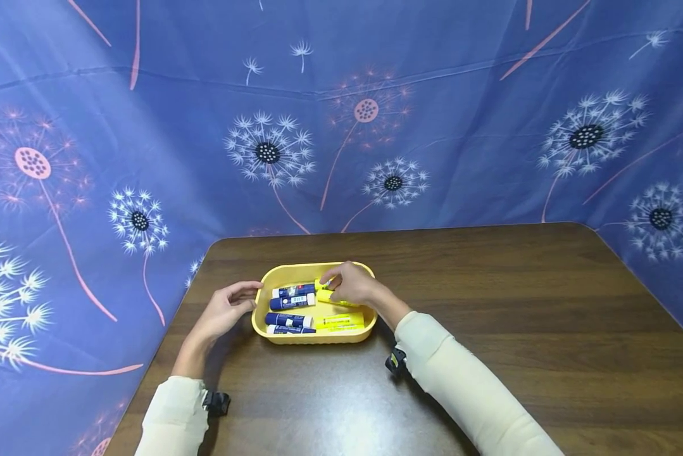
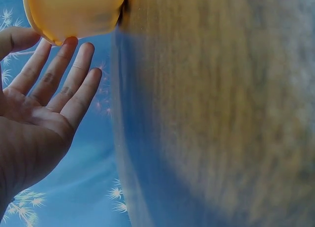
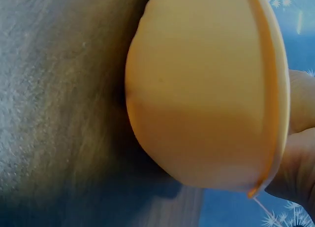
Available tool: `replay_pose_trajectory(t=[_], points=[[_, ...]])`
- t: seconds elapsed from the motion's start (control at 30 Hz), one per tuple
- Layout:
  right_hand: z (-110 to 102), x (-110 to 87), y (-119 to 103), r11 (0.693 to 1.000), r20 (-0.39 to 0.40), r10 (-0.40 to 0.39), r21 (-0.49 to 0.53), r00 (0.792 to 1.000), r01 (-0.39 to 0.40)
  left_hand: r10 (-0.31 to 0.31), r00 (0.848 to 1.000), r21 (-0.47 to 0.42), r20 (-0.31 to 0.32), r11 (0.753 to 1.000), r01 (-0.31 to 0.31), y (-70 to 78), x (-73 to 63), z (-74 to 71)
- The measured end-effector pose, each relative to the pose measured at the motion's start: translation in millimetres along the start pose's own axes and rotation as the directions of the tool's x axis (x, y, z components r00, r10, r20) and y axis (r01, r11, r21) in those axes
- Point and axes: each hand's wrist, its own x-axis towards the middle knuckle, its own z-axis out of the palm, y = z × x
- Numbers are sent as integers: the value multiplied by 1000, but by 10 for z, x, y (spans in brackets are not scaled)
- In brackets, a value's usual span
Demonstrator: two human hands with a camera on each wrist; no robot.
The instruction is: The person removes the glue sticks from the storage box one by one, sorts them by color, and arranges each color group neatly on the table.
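Observation:
A yellow oval basket [image 1: 313, 339] sits on the table. On its left side lie several dark blue glue sticks [image 1: 292, 303] with white ends; on its right lie several yellow highlighters [image 1: 339, 320]. My left hand [image 1: 223, 310] is at the basket's left end, fingertips right at the rim; the left wrist view shows its fingers [image 2: 54, 74] extended beside the wall. Reaching over the right rim, my right hand [image 1: 349, 283] pinches a yellow highlighter [image 1: 320, 285] near the back, which its fingers partly cover. In the right wrist view the basket wall [image 3: 202, 89] hides most of that hand.
The brown wooden table [image 1: 518, 316] extends far to the right of the basket. Behind and to the left hangs a blue cloth [image 1: 330, 145] with dandelion prints. Small black devices [image 1: 216, 403] sit at both wrists, over pale sleeves.

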Motion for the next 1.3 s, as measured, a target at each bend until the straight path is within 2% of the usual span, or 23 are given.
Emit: replay_pose_trajectory(t=[0.2,0.37,0.63,0.83,0.93,1.03,1.17,1.3], points=[[139,-3,26,994,-3,-23,-106,1000,23,-1,1000,1,-4,1000,1,-12,-11,-1],[186,-15,59,990,-22,-41,-134,999,37,1,1000,-10,3,1000,-1,-25,-4,10],[168,-25,43,998,-37,-16,-55,999,14,-9,1000,-12,3,1000,9,-38,1,10],[15,-92,-53,999,-67,-47,-15,997,46,1,1000,-16,4,1000,-1,-19,12,6],[-112,-137,-89,997,-61,-55,57,997,58,9,1000,-17,3,1000,-9,-14,22,1],[-244,-171,-82,977,-64,-35,209,997,48,10,1000,-9,-1,1000,-10,-13,23,-1],[-431,-237,-23,911,-106,17,411,994,28,9,1000,5,-1,1000,-9,-11,7,3],[-607,-327,63,849,-177,92,528,980,16,8,1000,9,5,1000,-8,-13,-13,-4]])
